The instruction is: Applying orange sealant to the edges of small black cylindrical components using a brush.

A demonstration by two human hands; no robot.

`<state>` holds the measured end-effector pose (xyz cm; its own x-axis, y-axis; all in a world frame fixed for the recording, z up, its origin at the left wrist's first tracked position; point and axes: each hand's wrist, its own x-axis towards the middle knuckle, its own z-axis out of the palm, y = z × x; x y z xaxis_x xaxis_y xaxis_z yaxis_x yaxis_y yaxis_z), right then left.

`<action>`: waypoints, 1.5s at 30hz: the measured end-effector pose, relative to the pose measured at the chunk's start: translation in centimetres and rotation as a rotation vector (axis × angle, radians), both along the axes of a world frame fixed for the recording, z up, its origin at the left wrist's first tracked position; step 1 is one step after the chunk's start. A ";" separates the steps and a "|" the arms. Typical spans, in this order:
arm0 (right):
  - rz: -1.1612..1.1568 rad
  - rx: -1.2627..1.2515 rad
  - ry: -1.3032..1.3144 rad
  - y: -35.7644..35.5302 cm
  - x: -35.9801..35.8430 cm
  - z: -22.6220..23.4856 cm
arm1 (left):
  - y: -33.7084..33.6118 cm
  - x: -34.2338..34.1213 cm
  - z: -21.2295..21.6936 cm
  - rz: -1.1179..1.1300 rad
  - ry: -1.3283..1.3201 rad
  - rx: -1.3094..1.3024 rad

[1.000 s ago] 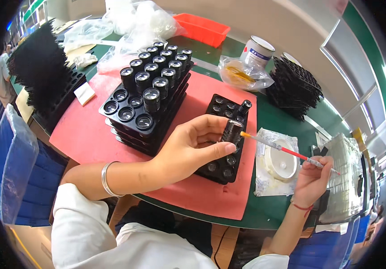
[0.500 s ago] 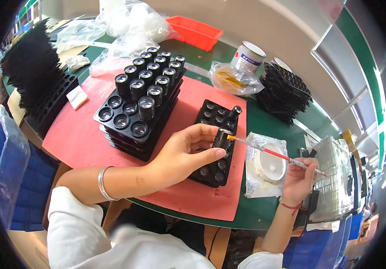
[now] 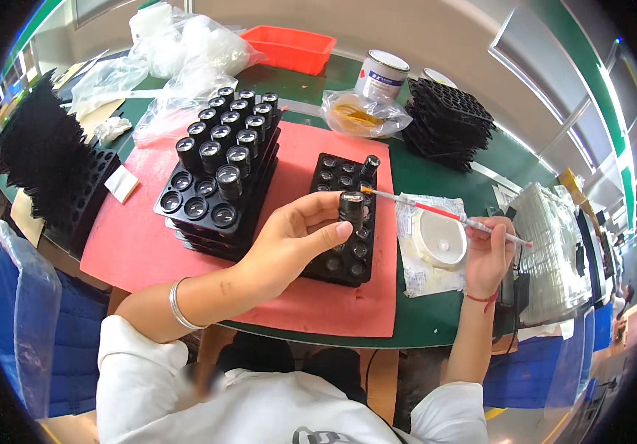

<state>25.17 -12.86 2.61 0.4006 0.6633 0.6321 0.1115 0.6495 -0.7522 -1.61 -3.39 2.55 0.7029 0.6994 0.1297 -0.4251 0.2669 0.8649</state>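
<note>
My left hand (image 3: 289,240) pinches a black lens barrel (image 3: 351,212) upright between thumb and fingers, its glass end on top. Below the barrel lies a small black tray (image 3: 348,275) holding several lens pieces; one taller barrel (image 3: 369,167) stands at its far right corner. Closed around a thin paintbrush (image 3: 444,212) is my right hand (image 3: 488,255). The brush's yellow tip is right beside the upper rim of the held barrel; whether it touches cannot be told. Left of my hands, a stack of black trays (image 3: 248,214) bears several upright lens barrels (image 3: 228,180) and some empty-looking round sockets.
A white round dish (image 3: 440,250) sits on a stained sheet right of the pink mat (image 3: 348,318). Farther back are a paint can (image 3: 382,78), a bag of yellow bands (image 3: 363,116), black trays (image 3: 448,122) and a red bin (image 3: 289,50). More trays (image 3: 44,148) stand left.
The whole view has shifted, with the bench appearing higher up. The brush tip sits slightly higher relative to the barrel's rim. Both hands keep their holds.
</note>
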 end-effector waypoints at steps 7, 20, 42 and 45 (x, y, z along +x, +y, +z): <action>0.162 0.039 0.234 -0.1 0.7 0.0 | 0.4 -0.3 0.0 -0.002 -0.003 -0.073; 0.302 0.033 0.224 -0.5 0.1 -0.1 | 1.1 -0.2 -0.5 0.001 0.041 -0.107; 0.299 0.018 0.112 -0.6 0.1 -0.1 | 1.6 0.4 -1.4 0.038 0.081 -0.062; 0.315 0.019 0.078 -0.6 0.3 0.0 | 1.5 0.4 -1.3 0.040 0.076 -0.065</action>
